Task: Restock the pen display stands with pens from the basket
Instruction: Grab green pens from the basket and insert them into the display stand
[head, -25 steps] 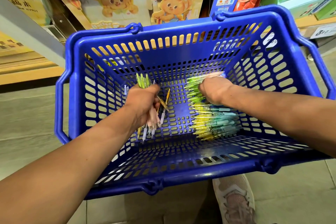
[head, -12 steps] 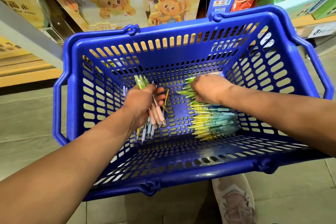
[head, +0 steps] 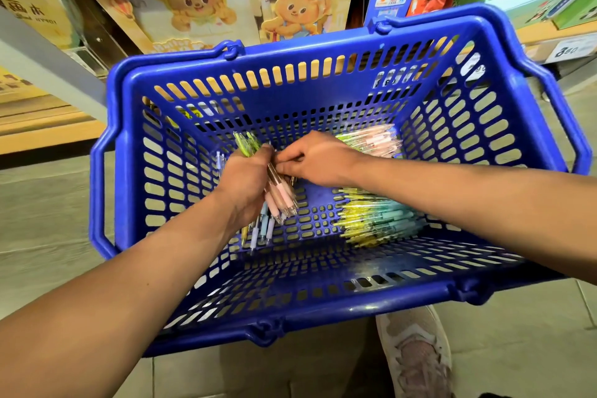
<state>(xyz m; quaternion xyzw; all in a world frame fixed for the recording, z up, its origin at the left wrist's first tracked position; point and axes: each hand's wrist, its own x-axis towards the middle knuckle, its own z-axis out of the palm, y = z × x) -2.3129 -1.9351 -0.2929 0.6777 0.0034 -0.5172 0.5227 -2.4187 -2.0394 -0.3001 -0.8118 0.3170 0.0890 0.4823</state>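
- Both hands are low inside the basket. L hand [head: 244, 184] is closed around a mixed bunch of pens [head: 277, 200], held steeply, tips pointing down toward the floor of the basket. R hand [head: 315, 160] is pinched with thumb and fingers on one pen at the top of that bunch, so the two hands are touching or nearly so.
- Blue basket [head: 323, 310] stands on the floor in front of a shelf of boxes; a shoe [head: 416, 355] is seen just below its near rim. No pen display stand is visible in this view.
- Yellow and teal pens [head: 374, 220] lie as a pile on the basket floor under the R forearm, approx. parallel to each other.
- Pink wrapped pens [head: 374, 140] lie near the far wall, behind the R hand.
- Step in hand, as judged: one more pen is being added to, or straightened in, the L bunch.
- To do it well: pens should be kept w/ tips all one way, and L grip kept firm but not crushing, since smooth barrels can slide out downward.
- Colours are best sorted now, if stands are divided by colour; this cannot be told from here.
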